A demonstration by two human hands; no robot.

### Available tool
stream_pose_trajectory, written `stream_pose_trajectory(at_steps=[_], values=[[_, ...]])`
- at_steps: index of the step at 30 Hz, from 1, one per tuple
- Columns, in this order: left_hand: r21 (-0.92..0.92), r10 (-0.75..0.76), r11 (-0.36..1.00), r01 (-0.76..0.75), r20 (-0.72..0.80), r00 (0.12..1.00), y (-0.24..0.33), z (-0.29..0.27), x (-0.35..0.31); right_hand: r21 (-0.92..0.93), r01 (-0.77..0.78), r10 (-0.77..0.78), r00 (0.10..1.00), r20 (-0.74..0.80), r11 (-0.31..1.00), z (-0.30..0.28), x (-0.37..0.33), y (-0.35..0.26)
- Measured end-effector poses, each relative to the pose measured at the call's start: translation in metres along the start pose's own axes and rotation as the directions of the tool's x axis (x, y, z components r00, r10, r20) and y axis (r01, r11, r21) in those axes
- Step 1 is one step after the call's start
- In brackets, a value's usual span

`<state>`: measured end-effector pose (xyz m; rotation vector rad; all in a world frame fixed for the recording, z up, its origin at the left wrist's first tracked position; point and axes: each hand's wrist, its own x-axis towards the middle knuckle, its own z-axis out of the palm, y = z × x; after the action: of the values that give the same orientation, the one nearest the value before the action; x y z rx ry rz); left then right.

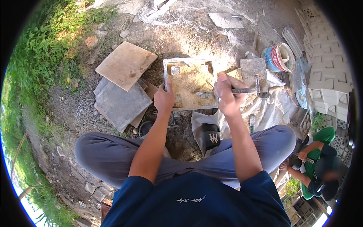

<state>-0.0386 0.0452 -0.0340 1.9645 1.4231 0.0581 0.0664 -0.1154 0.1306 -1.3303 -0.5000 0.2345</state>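
In front of my crossed legs lies a shallow rectangular frame (193,59) with a pale rim. Packed inside it is yellowish sandy material (191,81), with small square pieces showing near the corners. My left hand (164,99) grips the frame's left edge, thumb on top. Closed around a hammer-like tool (245,90) is my right hand (229,94), held over the frame's right side. The tool's narrow end points left over the sand, and its crosswise metal head sits to the right, above a grey slab (252,70).
Square tiles (126,65) and grey slabs (123,106) are stacked at left. A paint bucket (279,57) stands at right beside plastic sheeting (276,104). Farther off lies a flat board with a tool (227,20). Another person (321,162) in green works at lower right.
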Motion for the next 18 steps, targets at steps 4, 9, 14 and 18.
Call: stream_pose_trajectory(at_steps=[4,9,14,18], values=[[0.017,0.002,1.000,-0.003,0.010,1.000,0.004,0.003,-0.001,0.045,-0.046,0.047,0.999,-0.021,0.998,0.002,0.005,0.016],[0.010,0.025,1.000,-0.025,-0.028,0.999,-0.001,0.001,0.002,0.099,-0.081,0.085,0.995,-0.043,0.992,-0.005,0.019,-0.017],[0.002,0.015,1.000,-0.015,-0.033,0.999,-0.001,0.001,0.001,0.056,-0.152,0.155,0.986,-0.058,0.987,-0.001,0.036,-0.009],[0.037,-0.008,0.999,0.009,-0.020,1.000,0.005,-0.001,-0.003,0.031,-0.281,0.282,0.957,-0.065,0.959,0.001,0.063,0.029]])
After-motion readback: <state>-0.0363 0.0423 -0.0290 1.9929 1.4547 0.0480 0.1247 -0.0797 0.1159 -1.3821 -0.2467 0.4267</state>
